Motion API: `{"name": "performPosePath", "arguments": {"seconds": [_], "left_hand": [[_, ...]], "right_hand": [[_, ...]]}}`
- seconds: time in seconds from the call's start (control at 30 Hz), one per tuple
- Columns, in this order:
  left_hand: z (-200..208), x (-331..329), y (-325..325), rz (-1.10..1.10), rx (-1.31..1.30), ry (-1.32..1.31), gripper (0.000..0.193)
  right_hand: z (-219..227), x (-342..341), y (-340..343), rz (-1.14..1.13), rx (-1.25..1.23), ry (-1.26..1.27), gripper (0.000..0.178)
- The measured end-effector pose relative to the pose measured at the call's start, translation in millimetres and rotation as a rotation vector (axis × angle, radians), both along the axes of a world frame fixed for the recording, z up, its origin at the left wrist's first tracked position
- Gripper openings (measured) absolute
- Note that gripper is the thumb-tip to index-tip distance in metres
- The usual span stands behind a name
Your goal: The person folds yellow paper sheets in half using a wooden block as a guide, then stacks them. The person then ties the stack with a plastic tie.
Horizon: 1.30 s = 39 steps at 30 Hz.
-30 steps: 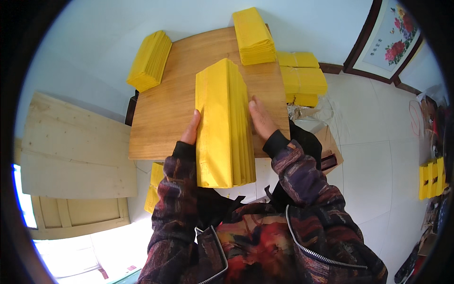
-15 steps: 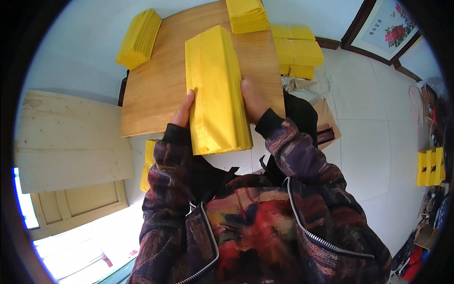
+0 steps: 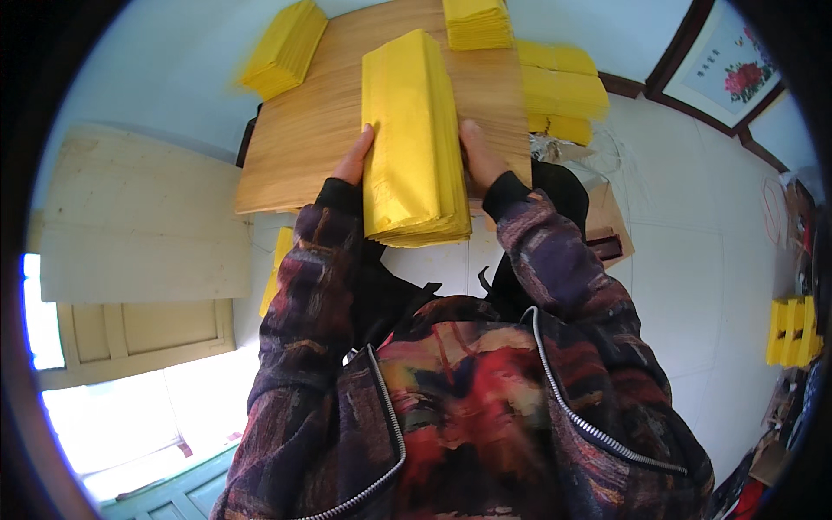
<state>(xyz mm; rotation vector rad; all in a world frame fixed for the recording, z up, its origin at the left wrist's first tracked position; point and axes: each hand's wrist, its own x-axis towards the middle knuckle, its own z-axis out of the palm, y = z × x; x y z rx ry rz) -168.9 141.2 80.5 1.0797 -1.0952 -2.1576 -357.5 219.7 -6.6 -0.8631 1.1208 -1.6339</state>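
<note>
Between my two hands is a long, thick stack of yellow paper sheets (image 3: 407, 139), held by its long sides over the near part of a wooden table (image 3: 312, 130). My left hand (image 3: 354, 158) presses the stack's left side, thumb up along the edge. On the opposite side my right hand (image 3: 481, 156) clasps it, with its fingers mostly hidden behind the paper. The stack's near end juts past the table edge toward me, and its layered sheets show there.
Another yellow stack (image 3: 284, 50) stands at the table's far left, and one more (image 3: 478, 22) at its far edge. Bundled yellow stacks (image 3: 562, 87) lie right of the table, near a cardboard box (image 3: 611, 225). A pale wooden board (image 3: 143, 217) stands at left.
The stack's near end looks higher in view, and its sheets look more even. Both hands keep hold of its sides. The whole view has shifted slightly.
</note>
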Motion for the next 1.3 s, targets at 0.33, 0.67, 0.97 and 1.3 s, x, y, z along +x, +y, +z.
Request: {"name": "performPosePath", "arguments": {"seconds": [0.33,0.67,0.97,1.3], "left_hand": [[0,-2,-2,-0.077,0.043,-0.007,0.051],[-6,-2,3,-0.083,-0.022,0.123,0.05],[-26,-7,7,0.089,-0.175,0.06,0.061],[-51,43,14,0.187,0.257,0.449,0.047]], "right_hand": [[16,5,30,0.101,0.048,-0.04,0.054],[161,-20,-49,-0.13,-0.204,0.982,0.05],[106,44,-79,-0.212,0.183,1.681,0.051],[94,30,-71,-0.132,0.059,1.673,0.05]]}}
